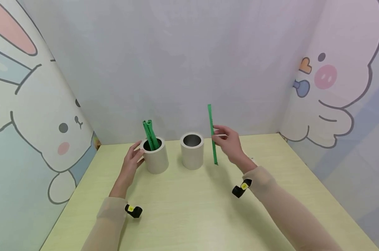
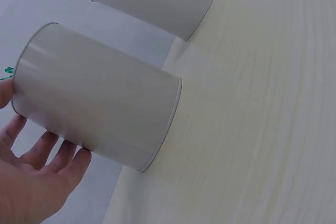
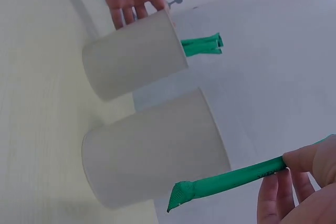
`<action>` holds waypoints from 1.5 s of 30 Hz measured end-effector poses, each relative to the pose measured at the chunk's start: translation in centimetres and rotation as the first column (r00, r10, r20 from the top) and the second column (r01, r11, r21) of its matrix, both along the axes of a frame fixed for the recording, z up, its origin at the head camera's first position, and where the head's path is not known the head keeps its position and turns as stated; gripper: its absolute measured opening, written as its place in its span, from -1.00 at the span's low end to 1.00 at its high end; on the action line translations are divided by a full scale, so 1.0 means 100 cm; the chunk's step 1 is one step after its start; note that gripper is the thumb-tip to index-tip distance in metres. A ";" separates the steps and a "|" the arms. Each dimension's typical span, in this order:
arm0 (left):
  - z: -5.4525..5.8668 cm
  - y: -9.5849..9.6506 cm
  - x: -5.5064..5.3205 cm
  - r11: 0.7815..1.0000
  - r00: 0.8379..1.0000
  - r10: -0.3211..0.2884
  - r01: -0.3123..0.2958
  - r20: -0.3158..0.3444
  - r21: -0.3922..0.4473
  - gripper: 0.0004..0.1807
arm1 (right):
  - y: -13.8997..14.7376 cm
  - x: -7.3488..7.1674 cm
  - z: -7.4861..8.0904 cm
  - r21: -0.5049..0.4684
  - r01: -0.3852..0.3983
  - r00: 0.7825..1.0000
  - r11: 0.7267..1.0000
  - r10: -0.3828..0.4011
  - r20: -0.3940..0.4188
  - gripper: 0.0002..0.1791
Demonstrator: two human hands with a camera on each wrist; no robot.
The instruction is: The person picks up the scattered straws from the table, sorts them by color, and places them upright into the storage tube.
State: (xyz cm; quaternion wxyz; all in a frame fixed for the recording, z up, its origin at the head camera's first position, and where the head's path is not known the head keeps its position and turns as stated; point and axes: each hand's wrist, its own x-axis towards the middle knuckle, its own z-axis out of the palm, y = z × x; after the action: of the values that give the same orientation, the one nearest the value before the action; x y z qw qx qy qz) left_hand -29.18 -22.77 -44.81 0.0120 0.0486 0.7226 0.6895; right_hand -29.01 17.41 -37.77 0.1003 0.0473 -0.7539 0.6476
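In the head view, my left hand (image 1: pixel 132 164) holds the left white cylindrical canister (image 1: pixel 157 162) at its left side. The left wrist view shows its thumb at the rim and the fingertips (image 2: pixel 79 161) against the wall. Two or more green stick packets (image 1: pixel 149 134) lean in this canister, their tops above the rim. My right hand (image 1: pixel 228 141) pinches another green stick packet (image 3: pixel 231 181) between thumb and fingers, to the right of the second white canister (image 1: pixel 192 157). This packet is nearly upright, with a flat crimped lower end. The second canister's dark inside shows from above.
Both canisters stand side by side near the back of the pale wooden table (image 1: pixel 176 212). A plain light wall (image 1: pixel 189 69) rises behind the table, with cartoon-printed panels at left and right. Behind my right wrist, a small pale thing (image 1: pixel 253 160) is mostly hidden.
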 end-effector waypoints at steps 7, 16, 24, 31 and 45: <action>-0.002 -0.002 0.000 1.000 1.000 -0.002 0.002 0.002 -0.003 -0.31 | -0.048 -0.004 0.016 -0.103 -0.014 0.998 0.995 0.008 -0.059 -0.52; -0.002 -0.002 0.000 1.000 1.000 0.004 -0.003 0.002 -0.017 -0.30 | -0.110 -0.012 0.029 -0.146 -0.013 0.991 0.989 -0.007 -0.136 -0.57; -0.003 -0.003 0.000 1.000 1.000 0.006 -0.006 0.003 -0.015 -0.30 | -0.150 -0.020 0.034 -0.164 0.030 0.977 0.986 -0.064 -0.201 -0.59; -0.003 -0.003 0.000 1.000 1.000 0.004 -0.004 -0.004 -0.020 -0.30 | -0.173 -0.028 0.035 -0.226 0.044 0.963 0.973 -0.101 -0.248 -0.59; -0.002 -0.001 0.000 1.000 1.000 0.001 -0.002 -0.018 -0.024 -0.29 | -0.210 -0.037 0.014 -0.181 0.092 0.961 0.979 -0.135 -0.242 -0.61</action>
State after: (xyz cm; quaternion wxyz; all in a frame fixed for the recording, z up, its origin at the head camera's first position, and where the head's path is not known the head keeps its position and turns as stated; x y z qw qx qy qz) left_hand -29.22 -22.92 -44.99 0.0058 0.0541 0.7307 0.6805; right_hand -32.73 -3.60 -36.33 0.2366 0.0774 -0.6789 0.6907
